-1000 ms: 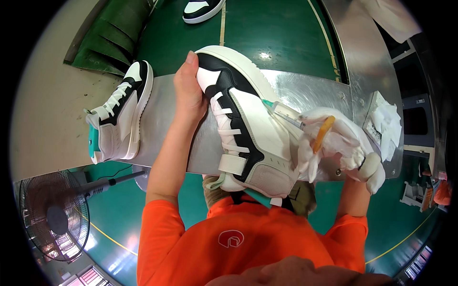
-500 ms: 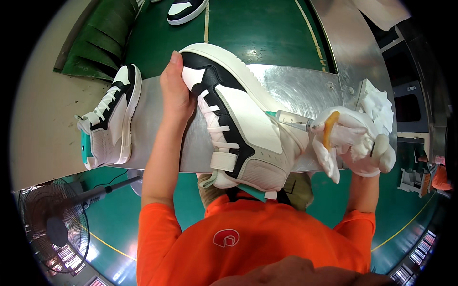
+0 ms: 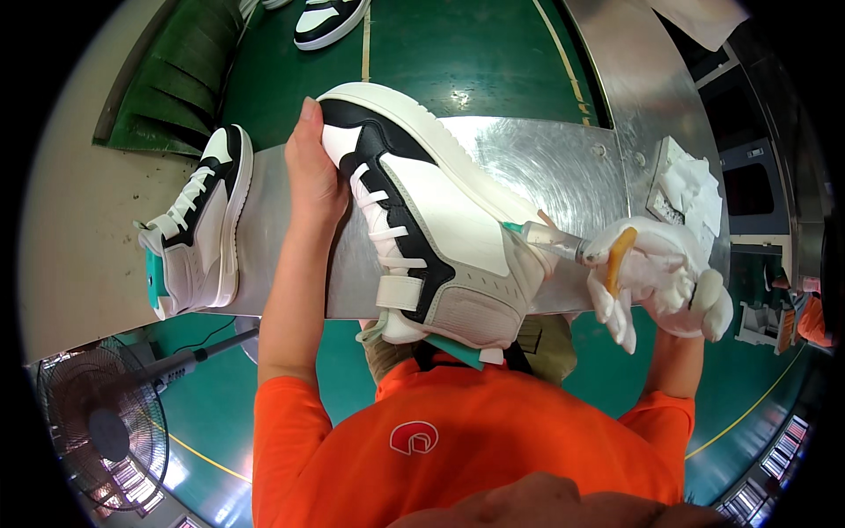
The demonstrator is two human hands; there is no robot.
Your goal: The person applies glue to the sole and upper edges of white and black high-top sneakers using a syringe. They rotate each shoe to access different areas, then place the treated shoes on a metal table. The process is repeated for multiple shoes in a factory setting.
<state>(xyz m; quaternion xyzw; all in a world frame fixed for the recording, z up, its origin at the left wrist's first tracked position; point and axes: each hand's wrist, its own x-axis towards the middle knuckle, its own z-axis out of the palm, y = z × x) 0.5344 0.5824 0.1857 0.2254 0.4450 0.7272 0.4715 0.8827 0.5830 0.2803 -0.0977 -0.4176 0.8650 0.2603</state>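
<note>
In my left hand (image 3: 315,180) is the toe end of a high-top sneaker (image 3: 449,211), white and black with pale grey at the collar. The shoe lies tilted on its side, its sole facing away to the right and its collar toward me. My right hand (image 3: 660,282) wears a white glove with a yellow-orange band around one finger. Its fingers are closed on a clear syringe (image 3: 554,238) with a green tip, which meets the seam between upper and sole near the heel. A small reddish-brown bit shows beside the syringe; I cannot tell what it is.
A matching sneaker (image 3: 202,220) stands to the left on the metal table (image 3: 581,176). Beyond lies a green conveyor belt (image 3: 440,53) carrying another sneaker (image 3: 330,22). Crumpled white paper (image 3: 691,185) sits at the right. A black fan (image 3: 106,431) is at lower left.
The syringe tip has slid along the sole seam toward the heel, nearer to me, with my right hand. My left hand keeps its hold on the toe. The whole view has shifted slightly.
</note>
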